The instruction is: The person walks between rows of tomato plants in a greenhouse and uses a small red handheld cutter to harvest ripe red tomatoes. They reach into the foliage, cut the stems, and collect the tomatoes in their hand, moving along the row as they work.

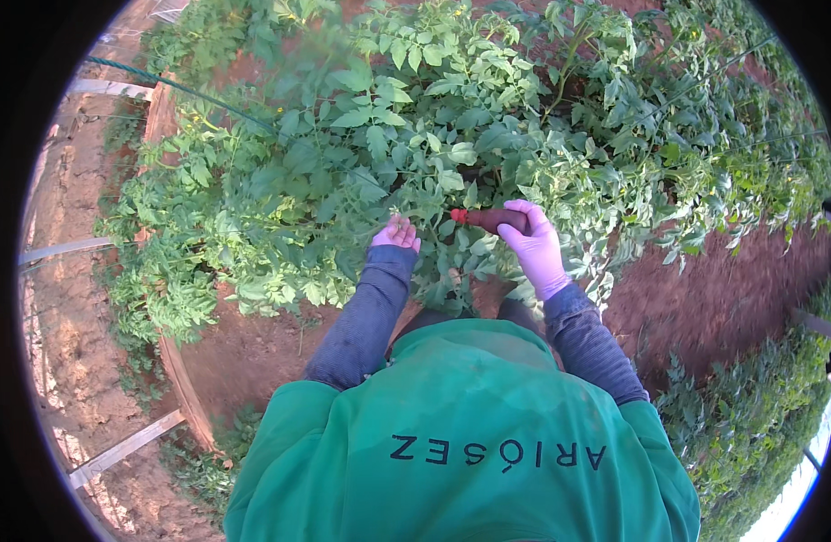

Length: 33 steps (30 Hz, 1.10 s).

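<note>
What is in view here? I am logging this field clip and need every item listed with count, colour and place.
Leafy plants: one dense row, green, across the upper half.
More leafy plants: a second row, green, lower right.
Soil: red-brown, bare strip between the two rows.
Line: one, dark green, strung along the upper left of the row.
Slats: several, pale, on the dirt at the left edge.
Tool: one, dark body with a red tip, held among the leaves.
Green top: one, bottom centre, over dark grey sleeves.
Left hand: lilac glove, reaching into the foliage.
Right hand: lilac glove, closed around the tool.
</note>
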Available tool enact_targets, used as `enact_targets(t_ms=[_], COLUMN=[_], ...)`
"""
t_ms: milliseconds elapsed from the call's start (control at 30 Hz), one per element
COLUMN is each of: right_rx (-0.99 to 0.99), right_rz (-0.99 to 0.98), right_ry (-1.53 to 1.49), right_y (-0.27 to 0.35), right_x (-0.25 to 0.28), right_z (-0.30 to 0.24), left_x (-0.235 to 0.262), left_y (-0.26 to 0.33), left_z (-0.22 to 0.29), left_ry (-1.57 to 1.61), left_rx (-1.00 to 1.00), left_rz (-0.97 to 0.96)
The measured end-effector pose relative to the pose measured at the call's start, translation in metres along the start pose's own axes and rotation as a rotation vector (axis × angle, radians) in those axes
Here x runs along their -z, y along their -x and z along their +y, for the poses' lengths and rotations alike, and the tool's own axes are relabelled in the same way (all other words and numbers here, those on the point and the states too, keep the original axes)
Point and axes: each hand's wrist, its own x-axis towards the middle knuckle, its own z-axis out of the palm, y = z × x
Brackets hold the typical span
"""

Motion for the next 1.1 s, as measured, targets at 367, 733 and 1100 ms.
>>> enact_targets(t_ms=[367,733,1100], right_rx=[0.123,0.073,-0.053], right_rz=[-0.043,0.017,0.009], right_ry=[0.331,0.268,0.138], right_y=[-0.009,-0.016,-0.01], right_x=[-0.087,-0.086,-0.078], right_z=[0.019,0.013,0.017], left_x=[0.032,0.016,0.006], left_y=[-0.005,-0.009,-0.013], left_z=[0.022,0.022,0.024], left_ry=[-0.144,-0.299,-0.374], left_rx=[0.111,0.116,0.127], left_rz=[-0.133,-0.132,-0.15])
